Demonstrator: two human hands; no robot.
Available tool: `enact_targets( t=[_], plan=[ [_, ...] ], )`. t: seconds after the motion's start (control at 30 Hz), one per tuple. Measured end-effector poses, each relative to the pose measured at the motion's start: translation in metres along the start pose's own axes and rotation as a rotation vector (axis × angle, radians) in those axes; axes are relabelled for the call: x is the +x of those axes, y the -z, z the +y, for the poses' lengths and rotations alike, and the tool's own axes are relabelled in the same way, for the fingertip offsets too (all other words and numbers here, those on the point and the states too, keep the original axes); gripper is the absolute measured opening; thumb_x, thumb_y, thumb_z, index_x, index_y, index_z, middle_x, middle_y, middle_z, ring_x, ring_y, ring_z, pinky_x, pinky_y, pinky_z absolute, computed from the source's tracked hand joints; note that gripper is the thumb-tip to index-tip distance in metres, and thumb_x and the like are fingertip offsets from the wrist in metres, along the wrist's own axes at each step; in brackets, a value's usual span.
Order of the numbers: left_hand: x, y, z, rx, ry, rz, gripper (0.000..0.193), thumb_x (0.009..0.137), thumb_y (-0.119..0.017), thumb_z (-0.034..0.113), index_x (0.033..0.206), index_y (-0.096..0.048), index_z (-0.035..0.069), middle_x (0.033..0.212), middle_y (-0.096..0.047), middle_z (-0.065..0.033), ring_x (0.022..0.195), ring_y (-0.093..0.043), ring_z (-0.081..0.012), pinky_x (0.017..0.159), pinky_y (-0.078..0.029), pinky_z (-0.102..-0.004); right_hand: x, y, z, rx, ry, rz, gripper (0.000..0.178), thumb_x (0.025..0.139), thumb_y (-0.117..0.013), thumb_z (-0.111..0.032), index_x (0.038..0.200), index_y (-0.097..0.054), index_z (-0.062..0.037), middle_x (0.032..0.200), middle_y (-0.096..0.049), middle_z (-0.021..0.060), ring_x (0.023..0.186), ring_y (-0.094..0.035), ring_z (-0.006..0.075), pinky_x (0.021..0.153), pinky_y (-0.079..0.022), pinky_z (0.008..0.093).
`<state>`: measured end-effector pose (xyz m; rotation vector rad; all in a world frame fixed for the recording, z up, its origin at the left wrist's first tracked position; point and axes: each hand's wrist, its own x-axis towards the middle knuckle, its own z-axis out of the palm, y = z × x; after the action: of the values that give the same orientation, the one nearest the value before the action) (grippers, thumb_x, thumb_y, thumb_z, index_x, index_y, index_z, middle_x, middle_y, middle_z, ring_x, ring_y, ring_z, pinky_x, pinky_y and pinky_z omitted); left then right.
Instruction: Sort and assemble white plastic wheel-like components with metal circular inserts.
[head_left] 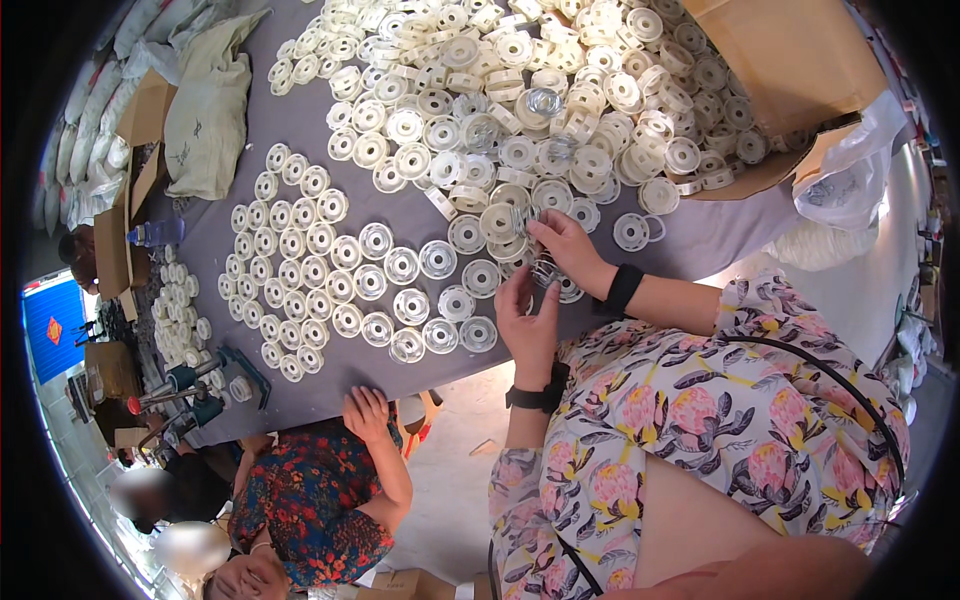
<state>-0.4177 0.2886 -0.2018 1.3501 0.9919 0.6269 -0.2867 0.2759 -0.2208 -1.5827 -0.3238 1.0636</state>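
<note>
Mid-frame, left hand [527,322] and right hand [568,250] pinch metal rings [544,270], seemingly separating one, which likely next needs aligning over a white wheel [478,334].

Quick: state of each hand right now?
Left hand: closed, holding shiny metal rings.
Right hand: fingers curled beside the rings; whether its grip is closed on any cannot be told.
</note>
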Motion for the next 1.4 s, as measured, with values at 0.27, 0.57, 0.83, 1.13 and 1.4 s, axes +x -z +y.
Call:
enact_targets(
  t=[0.27, 0.57, 0.83, 1.13, 1.4],
  plan=[
    [0.004, 0.011, -0.008, -1.025, 0.687, -0.066, 0.026, 0.087, -0.054, 0.018, 0.106, -0.051, 0.001, 0.094, -0.060, -0.0111, 0.085, -0.062, -0.0203, 0.073, -0.052, -0.0309, -0.004, 0.001, -0.025, -0.478, 0.462, -0.053, 0.028, 0.083, -0.061, -0.025, 0.092, -0.053, -0.0006, 0.068, -0.053, 0.0065, 0.057, -0.048, 0.0118, 0.052, -0.041, 0.0279],
    [0.014, 0.035, 0.020, 0.268, -0.153, -0.019, 0.054, 0.074, -0.070, 0.010, 0.120, -0.046, -0.002, 0.093, -0.061, -0.0102, 0.084, -0.060, -0.0184, 0.074, -0.050, -0.0273, 0.004, -0.037, -0.030, -0.502, 0.169, -0.104, 0.033, 0.082, -0.058, -0.032, 0.091, -0.054, 0.0003, 0.071, -0.056, 0.0105, 0.060, -0.052, 0.0181, 0.056, -0.041, 0.0299],
    [0.026, 0.104, -0.014, -1.065, 0.686, -0.240, 0.034, 0.088, -0.054, 0.028, 0.103, -0.055, -0.002, 0.087, -0.062, -0.0140, 0.082, -0.062, -0.0233, 0.069, -0.050, -0.0319, 0.007, -0.066, -0.045, -0.564, 0.435, -0.129, 0.028, 0.083, -0.058, -0.027, 0.090, -0.054, 0.0000, 0.068, -0.056, 0.0112, 0.059, -0.053, 0.0197, 0.055, -0.041, 0.0317],
    [0.086, 0.195, -0.043, 0.171, 0.329, 0.226, 0.030, 0.087, -0.056, 0.026, 0.097, -0.054, -0.002, 0.082, -0.059, -0.0104, 0.072, -0.059, -0.0156, 0.064, -0.047, -0.0263, 0.038, -0.078, -0.048, -0.196, 0.079, -0.125, 0.025, 0.088, -0.054, -0.026, 0.079, -0.053, -0.0033, 0.059, -0.049, -0.0013, 0.051, -0.043, 0.0054, 0.048, -0.035, 0.0229],
    [0.162, 0.273, -0.047, 0.900, 0.205, 0.050, 0.044, 0.071, -0.071, 0.034, 0.086, -0.056, -0.006, 0.081, -0.059, -0.0154, 0.076, -0.060, -0.0212, 0.067, -0.046, -0.0325, 0.026, -0.070, -0.038, -0.258, -0.018, -0.171, 0.026, 0.089, -0.051, -0.027, 0.076, -0.053, -0.0043, 0.057, -0.048, -0.0020, 0.051, -0.041, 0.0053, 0.049, -0.035, 0.0232]
  ],
)
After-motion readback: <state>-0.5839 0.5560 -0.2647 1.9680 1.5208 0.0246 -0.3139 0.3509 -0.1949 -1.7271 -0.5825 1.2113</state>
